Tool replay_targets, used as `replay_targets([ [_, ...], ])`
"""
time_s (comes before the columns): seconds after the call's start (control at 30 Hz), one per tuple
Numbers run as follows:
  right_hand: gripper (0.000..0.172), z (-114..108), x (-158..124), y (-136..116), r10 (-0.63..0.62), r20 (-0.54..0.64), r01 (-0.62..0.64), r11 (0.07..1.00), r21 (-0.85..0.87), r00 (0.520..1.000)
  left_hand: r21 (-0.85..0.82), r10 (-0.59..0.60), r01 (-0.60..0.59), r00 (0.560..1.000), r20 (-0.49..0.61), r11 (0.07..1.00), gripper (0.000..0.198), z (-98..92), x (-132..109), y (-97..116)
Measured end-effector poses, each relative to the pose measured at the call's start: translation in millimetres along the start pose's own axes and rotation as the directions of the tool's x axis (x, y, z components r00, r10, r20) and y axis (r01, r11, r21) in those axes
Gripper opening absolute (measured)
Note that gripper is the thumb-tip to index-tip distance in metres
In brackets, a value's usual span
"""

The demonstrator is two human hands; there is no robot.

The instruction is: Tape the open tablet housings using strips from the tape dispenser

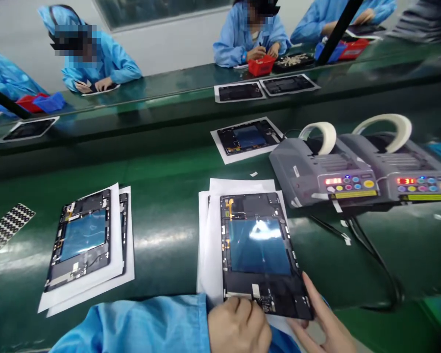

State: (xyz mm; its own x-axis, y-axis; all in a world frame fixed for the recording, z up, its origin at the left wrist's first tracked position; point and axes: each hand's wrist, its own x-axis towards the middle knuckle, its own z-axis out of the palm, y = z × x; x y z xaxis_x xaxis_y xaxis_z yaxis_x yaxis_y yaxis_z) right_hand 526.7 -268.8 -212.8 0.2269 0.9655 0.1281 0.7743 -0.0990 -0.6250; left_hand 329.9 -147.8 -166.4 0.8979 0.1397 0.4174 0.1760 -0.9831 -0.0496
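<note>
An opened tablet (259,252) with bare inner parts and a shiny blue panel lies in front of me, over white sheets (210,245). My right hand (325,318) grips its lower right corner, fingers along the side and bottom edges. Over the tablet's lower left part, my left hand (238,326) is closed with the knuckles up. Its fingertips are hidden, so I cannot tell what they pinch. To the left, another opened tablet (83,235) rests on a white sheet, stacked on one more tablet and sheet.
Two grey tape dispensers (327,171) with lit displays stand at the right, black cables (371,250) below them. Behind lies another tablet (246,137) on paper. A sticker sheet (9,228) is at far left. Co-workers in blue sit across the green bench (161,196).
</note>
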Motion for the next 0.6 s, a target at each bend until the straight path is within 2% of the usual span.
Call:
replay_targets([
  [0.1, 0.066, 0, 6, 1, -0.103, -0.092, 0.091, 0.987, -0.131, 0.99, -0.109, -0.076, 0.083, 0.995, 0.071, 0.991, 0.014, 1.4, -6, -2],
  [0.2, 0.063, -4, 16, 1, -0.126, -0.058, 0.121, 0.99, -0.07, 0.99, -0.229, -0.134, 0.167, 0.979, 0.15, 0.959, 0.021, -3.0, -15, -18],
  [0.33, 0.06, -11, 29, -2, -0.17, -0.022, 0.17, 0.985, -0.011, 0.985, -0.254, -0.267, 0.323, 0.936, 0.231, 0.912, 0.021, -20.7, -28, -68],
  [0.4, 0.058, -16, 35, -2, -0.198, -0.029, 0.198, 0.98, 0.005, 0.98, -0.22, -0.329, 0.38, 0.915, 0.233, 0.899, 0.02, -31.3, -21, -99],
  [0.5, 0.053, -21, 42, 5, -0.209, -0.008, 0.209, 0.975, 0.072, 0.978, -0.096, -0.391, 0.415, 0.899, 0.198, 0.905, 0.017, -36.8, 21, -147],
  [0.53, 0.052, -21, 44, 8, -0.202, 0.003, 0.2, 0.974, 0.102, 0.979, -0.031, -0.403, 0.418, 0.89, 0.214, 0.908, 0.017, -33.8, 44, -161],
  [0.6, 0.051, -17, 46, 17, -0.186, -0.005, 0.185, 0.97, 0.159, 0.982, 0.11, -0.429, 0.417, 0.842, 0.326, 0.902, 0.018, -20.0, 96, -186],
])
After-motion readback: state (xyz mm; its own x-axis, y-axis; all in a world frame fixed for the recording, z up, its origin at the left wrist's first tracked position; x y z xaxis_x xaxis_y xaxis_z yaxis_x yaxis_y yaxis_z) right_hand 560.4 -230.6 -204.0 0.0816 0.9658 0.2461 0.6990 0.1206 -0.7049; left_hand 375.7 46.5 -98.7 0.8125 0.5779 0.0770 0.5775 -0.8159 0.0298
